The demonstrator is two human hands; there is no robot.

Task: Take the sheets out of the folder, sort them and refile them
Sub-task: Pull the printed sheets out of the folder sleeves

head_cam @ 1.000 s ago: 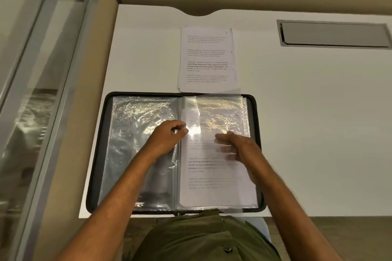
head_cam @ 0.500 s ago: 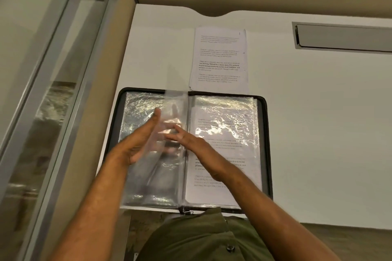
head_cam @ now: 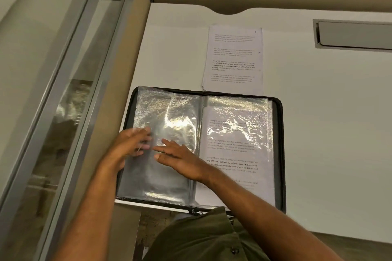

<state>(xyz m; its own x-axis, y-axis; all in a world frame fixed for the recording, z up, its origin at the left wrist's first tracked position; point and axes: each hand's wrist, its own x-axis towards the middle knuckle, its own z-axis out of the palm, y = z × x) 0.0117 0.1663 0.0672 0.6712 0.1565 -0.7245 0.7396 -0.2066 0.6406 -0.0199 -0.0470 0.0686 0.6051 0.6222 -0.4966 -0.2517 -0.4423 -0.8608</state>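
Now my left hand (head_cam: 131, 144) and right hand (head_cam: 180, 160) press flat, fingers straight and slightly spread, on the empty sleeve (head_cam: 161, 133) of the open folder (head_cam: 279, 154). Rightward, a filed sheet (head_cam: 233, 154) waits; these slick sleeves could spring back, or crease it.

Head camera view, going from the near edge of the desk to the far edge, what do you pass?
Folder lying open with both hands on its left sleeves → loose printed sheet just beyond it → curved notch in the far desk edge.
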